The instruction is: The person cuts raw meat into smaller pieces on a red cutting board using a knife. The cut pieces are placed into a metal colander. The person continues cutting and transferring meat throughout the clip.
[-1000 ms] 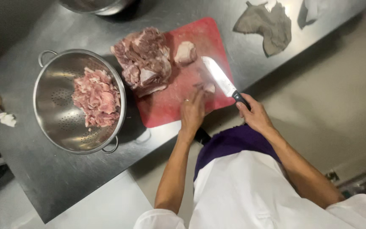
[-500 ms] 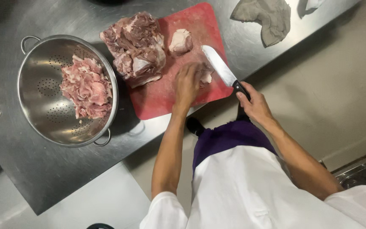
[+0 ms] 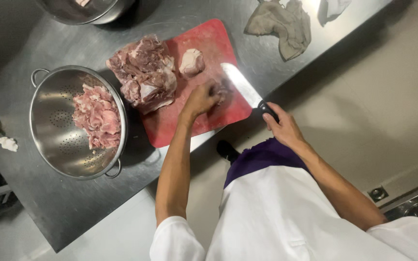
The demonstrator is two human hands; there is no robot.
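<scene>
Right hand (image 3: 282, 126) is wrapped tight around the knife (image 3: 246, 89) handle, blade flat over the red cutting board (image 3: 209, 38). Left hand (image 3: 200, 99) pinches a blurry meat scrap (image 3: 222, 91) there, beside the big meat pile (image 3: 143, 72) and colander (image 3: 54, 145).

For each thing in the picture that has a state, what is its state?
left hand: pressing a small meat piece on the red cutting board
right hand: gripping the knife
knife: blade flat on the board
colander: partly filled with sliced meat
large meat chunk: uncut
grey cloth: crumpled
</scene>
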